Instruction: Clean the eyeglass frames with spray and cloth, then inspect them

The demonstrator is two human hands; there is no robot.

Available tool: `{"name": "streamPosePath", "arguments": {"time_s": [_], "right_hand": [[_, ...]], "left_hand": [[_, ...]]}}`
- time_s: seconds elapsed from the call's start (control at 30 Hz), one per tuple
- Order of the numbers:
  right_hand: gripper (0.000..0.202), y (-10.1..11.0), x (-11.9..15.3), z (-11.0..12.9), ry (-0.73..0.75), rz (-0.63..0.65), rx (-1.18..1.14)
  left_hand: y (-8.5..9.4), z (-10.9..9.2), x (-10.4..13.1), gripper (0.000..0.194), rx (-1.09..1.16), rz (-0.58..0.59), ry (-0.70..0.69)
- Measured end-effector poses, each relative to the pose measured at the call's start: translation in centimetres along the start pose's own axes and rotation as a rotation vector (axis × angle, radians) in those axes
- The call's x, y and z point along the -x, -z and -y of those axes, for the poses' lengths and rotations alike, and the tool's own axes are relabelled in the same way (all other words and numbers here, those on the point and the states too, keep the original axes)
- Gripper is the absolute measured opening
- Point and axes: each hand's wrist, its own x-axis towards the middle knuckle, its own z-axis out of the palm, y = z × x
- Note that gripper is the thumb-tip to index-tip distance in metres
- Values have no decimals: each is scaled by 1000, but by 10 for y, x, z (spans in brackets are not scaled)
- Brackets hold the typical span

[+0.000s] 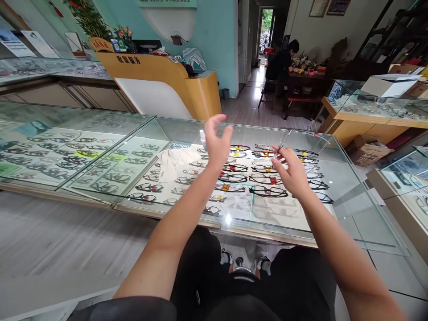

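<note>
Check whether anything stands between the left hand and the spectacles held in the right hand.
Nothing visible stands between the left hand and the held spectacles. The right hand grips them, and the rows of frames appear to lie below that path.

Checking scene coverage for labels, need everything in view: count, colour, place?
held glasses: one, clear-looking, right grip
display glasses: many, mixed colours, in cases
front case: one, glass, before wearer
cloth: one, cream, front case
bottle: one, white, beside cloth
counter: one, orange-brown and white, behind front case
plant: one, green, back left
white box: one, on right case
carton: at least one, brown, right floor
seated person: one, dark clothes, back table
wall frames: two, upper right
left hand: one, bare, open above front case
right hand: one, bare, above front case
</note>
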Motion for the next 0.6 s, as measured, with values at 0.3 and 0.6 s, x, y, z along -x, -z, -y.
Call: {"name": "streamPosePath", "arguments": {"time_s": [0.3, 0.6], "right_hand": [[36, 2, 0, -1, 12, -50, -30], [40, 2, -2, -12, -19, -108, -50]], "left_hand": [[49, 110, -51, 67, -344, -135, 458], [49, 151, -41, 38, -219, 15, 520]]}}
